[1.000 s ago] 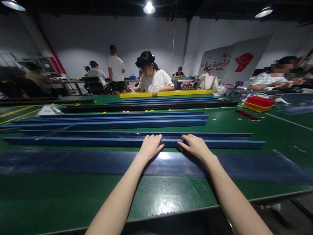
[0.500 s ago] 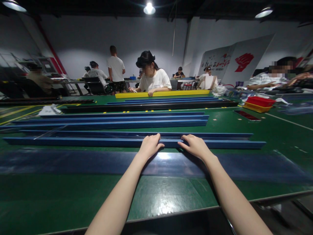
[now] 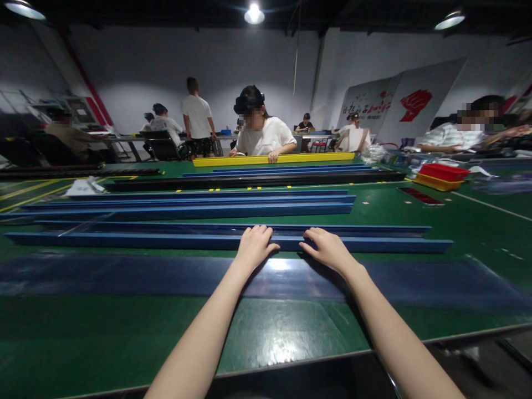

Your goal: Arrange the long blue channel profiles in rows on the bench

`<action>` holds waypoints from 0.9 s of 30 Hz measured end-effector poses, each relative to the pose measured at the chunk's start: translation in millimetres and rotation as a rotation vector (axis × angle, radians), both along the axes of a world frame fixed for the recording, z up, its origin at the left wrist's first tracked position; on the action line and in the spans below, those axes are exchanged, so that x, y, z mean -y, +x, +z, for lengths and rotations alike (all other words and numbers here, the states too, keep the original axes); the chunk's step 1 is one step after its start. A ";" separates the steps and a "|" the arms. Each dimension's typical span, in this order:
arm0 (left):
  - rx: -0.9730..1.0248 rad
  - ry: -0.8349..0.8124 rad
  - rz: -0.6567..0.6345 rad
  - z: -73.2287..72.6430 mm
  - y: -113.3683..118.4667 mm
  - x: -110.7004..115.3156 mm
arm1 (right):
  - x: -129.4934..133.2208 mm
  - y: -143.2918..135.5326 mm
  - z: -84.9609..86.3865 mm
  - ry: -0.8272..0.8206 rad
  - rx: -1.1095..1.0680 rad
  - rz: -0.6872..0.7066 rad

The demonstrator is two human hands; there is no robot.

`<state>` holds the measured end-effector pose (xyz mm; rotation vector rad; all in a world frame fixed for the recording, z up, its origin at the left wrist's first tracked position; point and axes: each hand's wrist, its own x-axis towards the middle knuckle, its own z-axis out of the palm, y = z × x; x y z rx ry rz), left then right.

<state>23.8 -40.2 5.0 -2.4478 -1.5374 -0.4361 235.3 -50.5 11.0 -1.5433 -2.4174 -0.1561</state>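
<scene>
A long blue channel strip (image 3: 145, 240) lies crosswise on the green table in front of me. Near its middle, my left hand (image 3: 254, 246) grips the front wall, fingers over the top and thumb on the near side. My right hand (image 3: 328, 248) holds the same wall a short way to the right, its fingers bent over the edge. Some fingertips are hidden behind the wall. Closer to me, a clear plastic sheet (image 3: 166, 277) lies flat beneath my wrists, stretching across most of the view.
More blue strips (image 3: 249, 209) and a black strip (image 3: 257, 180) lie beyond. Across the table, a co-worker (image 3: 266, 136) holds a yellow strip (image 3: 316, 159). Red and yellow trays (image 3: 443, 174) and a phone (image 3: 420, 196) sit at right, a white object (image 3: 86, 186) at left.
My right hand has shifted slightly left along the blue strip, and my left-hand fingers lie a little more spread. The co-worker's hand has moved right along the yellow strip.
</scene>
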 end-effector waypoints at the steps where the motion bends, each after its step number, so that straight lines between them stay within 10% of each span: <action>1: 0.010 -0.001 0.011 -0.1 -0.3 -0.4 | -0.1 -1.0 -0.4 0.003 0.002 0.008; 27: 0.130 -0.067 0.063 0.8 -0.1 -2.2 | -3.3 -0.6 -4.3 0.012 -0.002 0.015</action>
